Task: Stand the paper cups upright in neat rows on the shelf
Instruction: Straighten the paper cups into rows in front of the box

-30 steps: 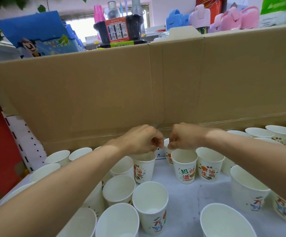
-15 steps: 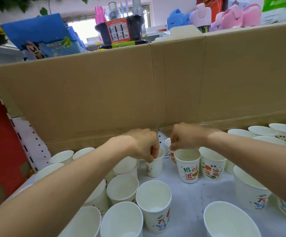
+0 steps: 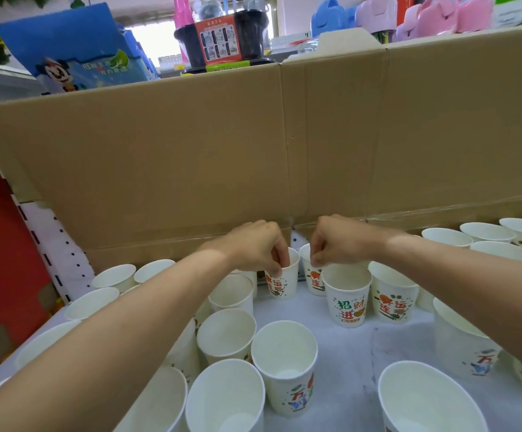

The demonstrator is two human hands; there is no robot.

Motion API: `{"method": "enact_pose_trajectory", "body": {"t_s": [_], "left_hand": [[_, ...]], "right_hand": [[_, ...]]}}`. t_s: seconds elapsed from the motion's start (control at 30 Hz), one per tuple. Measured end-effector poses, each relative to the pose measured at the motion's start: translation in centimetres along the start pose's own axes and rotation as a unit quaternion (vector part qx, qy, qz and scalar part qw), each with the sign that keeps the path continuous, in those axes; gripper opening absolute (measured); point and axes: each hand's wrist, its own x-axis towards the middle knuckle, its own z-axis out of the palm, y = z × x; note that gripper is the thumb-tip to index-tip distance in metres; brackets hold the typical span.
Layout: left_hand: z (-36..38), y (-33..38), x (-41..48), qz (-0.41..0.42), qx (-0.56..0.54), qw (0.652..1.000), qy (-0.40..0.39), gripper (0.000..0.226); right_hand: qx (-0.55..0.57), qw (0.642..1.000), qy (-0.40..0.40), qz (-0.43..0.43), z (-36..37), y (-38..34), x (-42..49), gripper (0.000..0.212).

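Several white paper cups with coloured print stand upright on the white shelf [image 3: 340, 347]. My left hand [image 3: 253, 244] pinches the rim of a small printed cup [image 3: 284, 282] at the back middle of the shelf. My right hand [image 3: 337, 241] pinches the rim of the neighbouring cup [image 3: 312, 280] just to its right. In front of that one stands a cup with green and red characters [image 3: 348, 296], and a further cup [image 3: 392, 297] beside it. A larger cup [image 3: 284, 366] stands nearer to me.
A tall brown cardboard wall [image 3: 253, 151] closes the back of the shelf. More cups crowd the left front [image 3: 225, 397] and the right back [image 3: 487, 233]. A red panel [image 3: 1, 275] and a perforated white upright [image 3: 57, 251] bound the left side.
My left hand has moved right and lowered its cup onto the shelf beside the cup under my right hand. The right hand has barely moved.
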Motion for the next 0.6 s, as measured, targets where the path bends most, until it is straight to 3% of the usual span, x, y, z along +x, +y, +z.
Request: {"method": "enact_pose_trajectory", "body": {"t_s": [0.6], "left_hand": [[0.8,0.5,-0.8,-0.031,-0.046,0.995,0.083,0.03]], "right_hand": [[0.011,0.999,0.04,-0.023,-1.7,-0.2,-3.6,0.014]]}}
